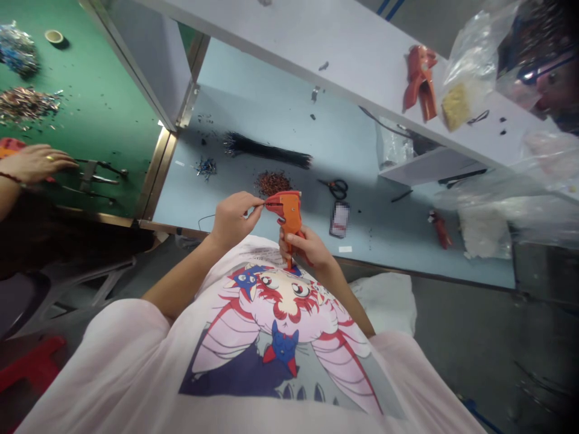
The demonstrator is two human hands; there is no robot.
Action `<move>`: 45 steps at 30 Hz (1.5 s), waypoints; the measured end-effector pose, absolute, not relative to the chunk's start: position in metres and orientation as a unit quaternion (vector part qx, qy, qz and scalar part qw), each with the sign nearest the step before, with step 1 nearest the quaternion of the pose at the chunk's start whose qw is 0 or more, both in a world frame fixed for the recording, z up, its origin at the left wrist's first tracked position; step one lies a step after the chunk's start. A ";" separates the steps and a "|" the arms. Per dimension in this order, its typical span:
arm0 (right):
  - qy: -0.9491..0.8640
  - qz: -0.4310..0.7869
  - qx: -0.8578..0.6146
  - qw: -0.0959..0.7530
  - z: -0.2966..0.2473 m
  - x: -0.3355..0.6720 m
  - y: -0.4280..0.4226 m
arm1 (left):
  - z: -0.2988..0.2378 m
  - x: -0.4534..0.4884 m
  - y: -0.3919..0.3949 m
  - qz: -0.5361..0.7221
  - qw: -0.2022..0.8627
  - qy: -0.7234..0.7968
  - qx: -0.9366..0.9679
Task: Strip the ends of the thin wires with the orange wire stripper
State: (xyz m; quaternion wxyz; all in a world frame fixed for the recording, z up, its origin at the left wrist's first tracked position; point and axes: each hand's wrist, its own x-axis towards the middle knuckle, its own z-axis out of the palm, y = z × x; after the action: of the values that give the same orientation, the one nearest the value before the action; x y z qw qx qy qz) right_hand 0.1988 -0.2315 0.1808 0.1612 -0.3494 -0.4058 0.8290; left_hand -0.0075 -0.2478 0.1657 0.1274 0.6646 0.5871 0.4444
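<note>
Orange plastic wire stripper (289,212): gripped in our closed right hand (304,247), held upright just above our chest, near the bench edge.
Left hand (233,220): fingertips pinch a thin wire (259,204) at the stripper's head.
Pale blue workbench (362,253): holds a bundle of black wires (266,150), reddish-brown clippings (274,184) and black-handled scissors (335,188).
Neighbour: a co-worker's hand (36,163) lies beside steel pliers (97,179) on a green bench (113,120).
Risk: our wire could slip if the pinch loosens, or get nicked if it sits askew.
</note>
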 end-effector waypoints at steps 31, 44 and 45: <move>-0.747 0.199 -0.631 -0.071 0.018 0.242 -0.220 | 0.163 -0.007 -0.257 0.398 0.078 0.630 0.662; -0.842 0.230 -0.345 0.345 0.146 0.175 -0.212 | 0.157 0.002 -0.259 0.351 0.065 0.626 0.693; -0.846 0.219 -0.342 0.344 0.147 0.172 -0.212 | 0.157 0.002 -0.260 0.349 0.066 0.626 0.695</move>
State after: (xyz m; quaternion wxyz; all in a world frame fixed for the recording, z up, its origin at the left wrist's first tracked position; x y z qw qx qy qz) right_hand 0.1722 -0.2122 0.1472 0.3443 -0.3421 -0.8464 0.2192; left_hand 0.0019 -0.2597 0.1568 0.0663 0.6949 0.6255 0.3485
